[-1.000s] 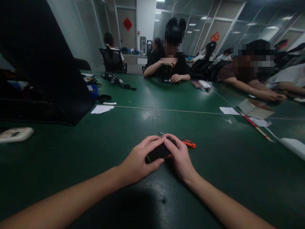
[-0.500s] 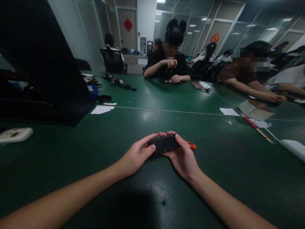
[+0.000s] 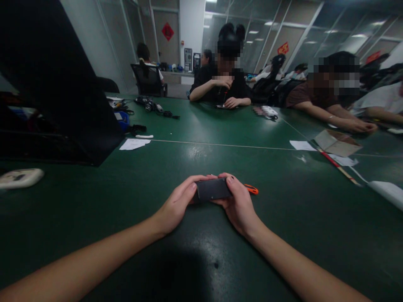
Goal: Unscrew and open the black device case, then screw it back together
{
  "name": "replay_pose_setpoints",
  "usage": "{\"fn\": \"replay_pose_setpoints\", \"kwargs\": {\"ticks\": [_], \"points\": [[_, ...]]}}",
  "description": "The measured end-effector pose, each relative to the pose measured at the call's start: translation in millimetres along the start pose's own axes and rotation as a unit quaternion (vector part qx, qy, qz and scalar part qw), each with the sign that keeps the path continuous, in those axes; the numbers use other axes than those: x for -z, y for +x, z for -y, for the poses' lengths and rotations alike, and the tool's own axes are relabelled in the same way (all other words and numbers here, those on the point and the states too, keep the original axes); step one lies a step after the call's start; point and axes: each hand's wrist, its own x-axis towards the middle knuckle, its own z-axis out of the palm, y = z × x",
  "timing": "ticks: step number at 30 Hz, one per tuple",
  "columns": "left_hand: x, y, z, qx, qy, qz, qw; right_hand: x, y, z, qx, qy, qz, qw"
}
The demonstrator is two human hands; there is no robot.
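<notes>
Between my two hands is a flat black rectangular box point(image 3: 214, 190), its dark face tilted up toward me just above the green table point(image 3: 132, 188). My left hand point(image 3: 176, 203) grips its left end, with the thumb on the near left corner and the fingers along the far edge. At the other end my right hand point(image 3: 241, 203) is closed on it, thumb over the top right corner and fingers beneath. Past the right hand sticks out an orange loop-like piece point(image 3: 252, 189); whether it joins the box or lies behind it, I cannot tell.
A large black case point(image 3: 103, 142) stands at the left, near a white rounded device point(image 3: 23, 178). Paper scraps point(image 3: 135, 144), coiled cables point(image 3: 151, 105) and an open cardboard box point(image 3: 336, 142) lie farther off. Across the table a person point(image 3: 220, 84) works with a small tool.
The black box has turned slightly to lie more level, its face tipped more toward me. My left thumb has moved from its face to its left edge. Both hands keep hold.
</notes>
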Motion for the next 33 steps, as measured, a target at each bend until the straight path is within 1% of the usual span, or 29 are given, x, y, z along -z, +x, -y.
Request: {"fn": "replay_pose_setpoints", "kwargs": {"ticks": [2, 3, 7, 9, 13, 16, 18, 19, 20, 21, 23, 25, 26, 29, 33], "points": [[-0.4, 1, 0, 0.005, -0.031, 0.006, 0.999, 0, -1, -2, 0.01, -0.018, -0.003, 1.0], [-0.6, 1, -1, 0.003, -0.022, 0.002, 1.0, 0, -1, -3, 0.018, -0.035, -0.003, 0.999], [-0.8, 3, -5, 0.005, 0.105, -0.057, 0.993, 1, -2, -6, 0.048, -0.128, 0.016, 0.99], [-0.4, 2, -7, 0.015, 0.114, -0.081, 0.99, 2, -1, -5, 0.059, -0.15, 0.036, 0.986], [0.8, 2, -6, 0.037, 0.058, -0.129, 0.989, 6, 2, 0, 0.058, -0.154, 0.077, 0.983], [0.3, 5, -2, 0.05, -0.023, -0.188, 0.981, 8, 1, 0, 0.026, -0.171, 0.062, 0.983], [-2.0, 7, 1, 0.049, -0.077, -0.219, 0.971, 6, -1, -3, -0.007, -0.146, 0.043, 0.988], [-4.0, 8, 2, 0.048, -0.097, -0.222, 0.969, 3, -3, -5, -0.019, -0.12, 0.034, 0.992], [-6.5, 8, 3, 0.048, -0.112, -0.212, 0.97, 1, -5, -7, -0.026, -0.091, 0.027, 0.995], [-9.3, 8, 4, 0.049, -0.12, -0.19, 0.973, -3, -7, -8, -0.026, -0.066, 0.019, 0.997], [-15.0, 6, 5, 0.056, -0.118, -0.123, 0.984, -9, -10, -10, -0.018, -0.035, 0.011, 0.999], [-19.0, 3, 5, 0.064, -0.095, -0.069, 0.991, -12, -13, -11, -0.013, -0.033, 0.014, 0.999], [-20.0, 2, 5, 0.065, -0.081, -0.054, 0.993, -12, -14, -10, -0.012, -0.04, 0.018, 0.999], [-19.5, -1, 4, 0.053, -0.05, -0.046, 0.996, -9, -13, -6, -0.012, -0.067, 0.036, 0.997], [-17.4, -1, 4, 0.031, -0.055, -0.059, 0.996, -7, -10, -3, 0.016, -0.11, 0.065, 0.992]]}}
